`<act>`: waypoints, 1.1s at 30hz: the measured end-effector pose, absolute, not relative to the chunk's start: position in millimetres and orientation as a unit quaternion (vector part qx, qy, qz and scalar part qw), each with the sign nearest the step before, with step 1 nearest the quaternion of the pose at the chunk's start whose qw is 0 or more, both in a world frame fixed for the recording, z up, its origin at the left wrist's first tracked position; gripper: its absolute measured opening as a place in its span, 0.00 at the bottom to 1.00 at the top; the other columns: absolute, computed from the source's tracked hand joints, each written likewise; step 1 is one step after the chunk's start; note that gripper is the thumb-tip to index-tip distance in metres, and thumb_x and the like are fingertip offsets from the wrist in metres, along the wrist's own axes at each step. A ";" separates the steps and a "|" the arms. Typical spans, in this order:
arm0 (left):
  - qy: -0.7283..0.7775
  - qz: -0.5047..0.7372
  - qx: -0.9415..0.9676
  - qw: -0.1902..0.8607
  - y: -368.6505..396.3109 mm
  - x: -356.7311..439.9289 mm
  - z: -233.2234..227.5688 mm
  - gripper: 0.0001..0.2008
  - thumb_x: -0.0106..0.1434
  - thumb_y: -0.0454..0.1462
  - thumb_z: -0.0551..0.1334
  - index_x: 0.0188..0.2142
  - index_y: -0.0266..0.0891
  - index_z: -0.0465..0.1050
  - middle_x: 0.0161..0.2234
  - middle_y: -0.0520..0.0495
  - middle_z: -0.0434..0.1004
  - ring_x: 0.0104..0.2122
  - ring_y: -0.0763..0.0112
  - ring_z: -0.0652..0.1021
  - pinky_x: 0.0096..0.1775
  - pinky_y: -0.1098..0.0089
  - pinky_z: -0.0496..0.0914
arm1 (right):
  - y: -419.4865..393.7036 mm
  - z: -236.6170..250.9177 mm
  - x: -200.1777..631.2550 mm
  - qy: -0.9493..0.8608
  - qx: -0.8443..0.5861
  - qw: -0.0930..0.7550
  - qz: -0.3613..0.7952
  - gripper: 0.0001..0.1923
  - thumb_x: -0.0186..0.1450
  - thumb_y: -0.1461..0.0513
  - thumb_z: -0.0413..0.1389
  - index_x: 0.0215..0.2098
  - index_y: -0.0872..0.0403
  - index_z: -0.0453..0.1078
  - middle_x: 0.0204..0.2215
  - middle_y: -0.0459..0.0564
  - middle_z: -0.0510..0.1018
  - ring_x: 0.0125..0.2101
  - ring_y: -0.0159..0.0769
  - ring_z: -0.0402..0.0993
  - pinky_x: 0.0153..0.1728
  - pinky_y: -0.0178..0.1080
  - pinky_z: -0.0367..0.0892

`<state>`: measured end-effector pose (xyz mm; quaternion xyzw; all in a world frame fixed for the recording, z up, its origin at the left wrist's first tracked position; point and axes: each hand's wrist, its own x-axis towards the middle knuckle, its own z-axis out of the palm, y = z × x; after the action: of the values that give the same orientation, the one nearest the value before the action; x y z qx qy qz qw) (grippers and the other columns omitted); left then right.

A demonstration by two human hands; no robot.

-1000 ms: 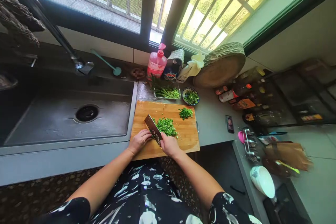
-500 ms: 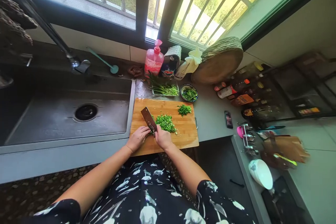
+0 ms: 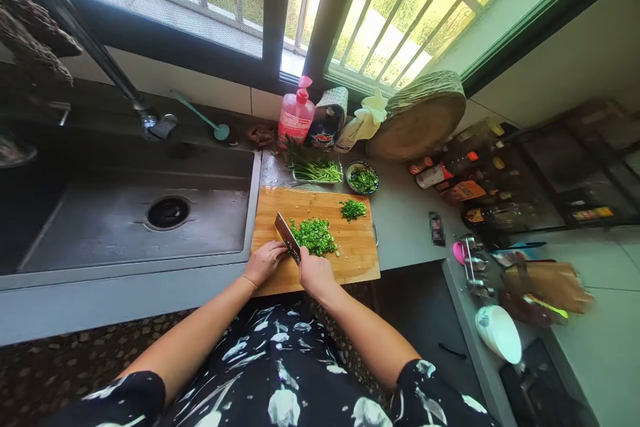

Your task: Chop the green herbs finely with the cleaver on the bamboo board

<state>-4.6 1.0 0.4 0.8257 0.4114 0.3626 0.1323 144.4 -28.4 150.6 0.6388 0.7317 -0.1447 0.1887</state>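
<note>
Two hands are at work on the wooden board (image 3: 357, 257). My right hand (image 3: 314, 273) is wrapped tight around the knife (image 3: 288, 237) handle. The flat dark blade points up and to the left, away from me, touching the big pile of chopped greens (image 3: 315, 235). My left hand (image 3: 265, 261) rests on the board just beside the blade, fingers loosely curled, holding nothing. A small green pile (image 3: 353, 209) sits near the far right corner. The steel sink (image 3: 125, 227) lies left of the board's edge.

Green chopped herbs (image 3: 314, 236), pink bottle (image 3: 296, 119)
</note>
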 end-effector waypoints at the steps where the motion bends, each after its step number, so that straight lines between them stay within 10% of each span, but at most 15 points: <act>1: 0.410 0.359 0.829 0.125 0.9 -4.7 1.1 0.13 0.64 0.34 0.53 0.34 0.38 0.77 0.35 0.43 0.80 0.35 0.66 0.78 0.39 0.65 0.75 | -29.9 147.5 141.7 0.732 0.638 0.193 -0.142 0.20 0.64 0.67 0.46 0.54 0.58 0.58 0.31 0.58 0.79 0.32 0.43 0.78 0.31 0.38 0.69; 33: 0.421 0.398 0.796 0.175 -2.4 -10.5 -8.0 0.12 0.65 0.40 0.55 0.34 0.40 0.77 0.36 0.44 0.79 0.38 0.67 0.79 0.42 0.65 0.75 | -16.7 139.5 154.3 0.757 0.613 0.159 -0.161 0.16 0.66 0.61 0.46 0.53 0.55 0.59 0.32 0.54 0.79 0.32 0.40 0.77 0.32 0.36 0.67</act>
<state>-10.5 -2.4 -8.0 0.7960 0.4207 0.3984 0.1753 154.3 -16.7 139.5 0.6134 0.7566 -0.1610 0.1593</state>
